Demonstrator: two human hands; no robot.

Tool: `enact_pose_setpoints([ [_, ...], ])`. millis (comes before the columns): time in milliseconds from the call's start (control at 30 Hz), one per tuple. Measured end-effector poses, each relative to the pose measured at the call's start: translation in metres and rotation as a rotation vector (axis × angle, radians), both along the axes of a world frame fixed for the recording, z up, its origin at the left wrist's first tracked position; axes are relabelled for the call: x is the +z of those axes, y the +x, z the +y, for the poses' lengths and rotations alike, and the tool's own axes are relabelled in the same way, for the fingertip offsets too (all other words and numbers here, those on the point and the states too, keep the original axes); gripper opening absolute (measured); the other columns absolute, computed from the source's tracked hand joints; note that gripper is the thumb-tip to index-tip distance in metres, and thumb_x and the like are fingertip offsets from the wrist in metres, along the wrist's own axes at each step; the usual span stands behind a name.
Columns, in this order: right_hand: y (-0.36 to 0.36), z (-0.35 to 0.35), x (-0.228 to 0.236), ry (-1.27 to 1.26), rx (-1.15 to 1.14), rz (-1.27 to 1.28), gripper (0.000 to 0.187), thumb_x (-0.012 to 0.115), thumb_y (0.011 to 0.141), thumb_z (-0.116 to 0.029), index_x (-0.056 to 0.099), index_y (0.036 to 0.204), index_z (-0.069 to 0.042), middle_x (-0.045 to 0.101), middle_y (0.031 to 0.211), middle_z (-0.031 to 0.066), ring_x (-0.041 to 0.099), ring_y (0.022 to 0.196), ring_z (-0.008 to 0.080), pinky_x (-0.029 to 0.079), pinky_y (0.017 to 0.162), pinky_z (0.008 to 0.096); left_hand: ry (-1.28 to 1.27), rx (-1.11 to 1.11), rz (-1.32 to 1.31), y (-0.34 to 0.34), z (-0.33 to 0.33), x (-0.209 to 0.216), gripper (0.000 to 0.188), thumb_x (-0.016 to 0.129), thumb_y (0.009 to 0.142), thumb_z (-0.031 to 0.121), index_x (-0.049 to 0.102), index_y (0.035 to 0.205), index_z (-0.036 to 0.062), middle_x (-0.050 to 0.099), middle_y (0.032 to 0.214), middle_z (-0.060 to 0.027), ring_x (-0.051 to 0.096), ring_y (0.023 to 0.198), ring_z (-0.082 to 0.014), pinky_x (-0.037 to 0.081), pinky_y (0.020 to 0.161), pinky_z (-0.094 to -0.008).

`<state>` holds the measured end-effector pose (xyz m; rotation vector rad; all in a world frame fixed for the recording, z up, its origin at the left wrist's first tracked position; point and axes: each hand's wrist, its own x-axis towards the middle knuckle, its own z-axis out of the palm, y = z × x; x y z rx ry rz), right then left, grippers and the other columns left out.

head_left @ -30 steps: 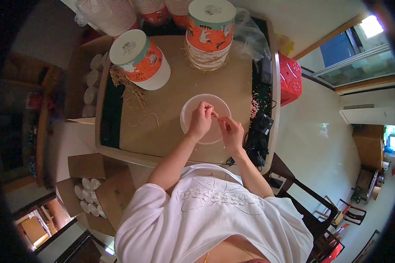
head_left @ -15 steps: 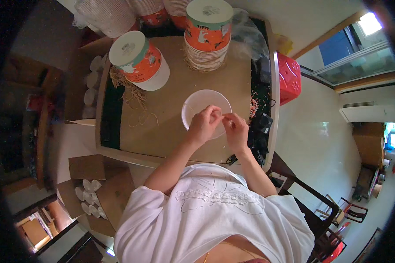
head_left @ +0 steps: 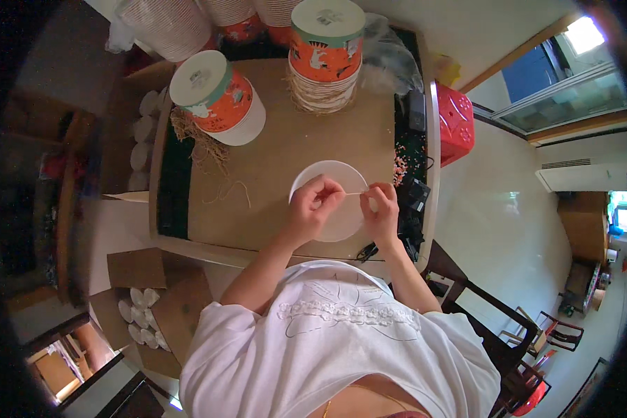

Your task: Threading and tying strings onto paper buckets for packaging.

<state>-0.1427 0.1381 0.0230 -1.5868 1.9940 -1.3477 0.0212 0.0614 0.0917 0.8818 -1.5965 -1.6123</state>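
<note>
A thin pale string (head_left: 354, 194) is drawn straight between my two hands. My left hand (head_left: 315, 207) pinches one end with its fingertips, and my right hand (head_left: 381, 210) pinches the other. Both are just above a round white tub (head_left: 343, 224), its mouth toward me and its lower part partly covered by the hands. Farther left, an orange and teal paper bucket (head_left: 219, 97) lies tilted with its round end up, beside a tangle of tan string (head_left: 207, 143). One loose strand (head_left: 247, 191) curls across the brown board.
A stack of upturned paper buckets (head_left: 325, 52) stands at the far side by a clear plastic bag (head_left: 390, 56). Pink and white beads (head_left: 400, 167) and black devices (head_left: 416, 195) lie along the right edge. Below left is a cardboard box (head_left: 136, 268) of white rolled items.
My hands have drawn apart, and the string now shows taut between them. The white tub's rim has shifted slightly toward me.
</note>
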Motion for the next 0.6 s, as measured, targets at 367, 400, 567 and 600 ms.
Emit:
enact_pose_setpoints([
  [367, 0.002, -0.014, 0.017, 0.074, 0.204, 0.016, 0.020, 0.060, 0.074, 0.003, 0.057, 0.093, -0.004, 0.060, 0.095, 0.0113, 0.055, 0.094, 0.0298, 0.041, 0.087, 0.0379, 0.094, -0.094, -0.046, 0.009, -0.004, 0.004, 0.011, 0.060, 0.083, 0.005, 0.058, 0.095, 0.0042, 0.055, 0.078, 0.0021, 0.051, 0.067, -0.0060, 0.042, 0.061, -0.0193],
  [400, 0.002, -0.017, 0.019, 0.096, 0.178, -0.105, 0.017, 0.058, 0.078, 0.003, 0.057, 0.094, -0.003, 0.061, 0.088, 0.0098, 0.058, 0.084, 0.0261, 0.044, 0.081, 0.0336, -0.022, -0.099, -0.154, 0.012, -0.008, 0.008, 0.016, 0.061, 0.082, 0.004, 0.059, 0.098, 0.0045, 0.056, 0.081, 0.0010, 0.052, 0.068, -0.0068, 0.043, 0.062, -0.0201],
  [567, -0.005, -0.022, 0.020, 0.100, -0.012, -0.291, 0.010, 0.058, 0.083, 0.001, 0.059, 0.093, -0.003, 0.057, 0.083, 0.0073, 0.056, 0.068, 0.0183, 0.045, 0.062, 0.0239, -0.463, 0.317, -0.570, 0.036, -0.022, -0.048, 0.022, 0.061, 0.082, 0.006, 0.063, 0.105, 0.0046, 0.060, 0.088, -0.0044, 0.057, 0.071, -0.0126, 0.046, 0.061, -0.0231],
  [600, -0.007, -0.021, 0.019, 0.123, -0.022, -0.189, 0.010, 0.058, 0.083, 0.000, 0.060, 0.093, -0.003, 0.056, 0.083, 0.0072, 0.056, 0.068, 0.0188, 0.045, 0.062, 0.0245, -0.463, 0.321, -0.572, 0.044, -0.027, -0.064, 0.022, 0.061, 0.082, 0.006, 0.063, 0.105, 0.0046, 0.060, 0.088, -0.0044, 0.057, 0.071, -0.0126, 0.046, 0.061, -0.0231],
])
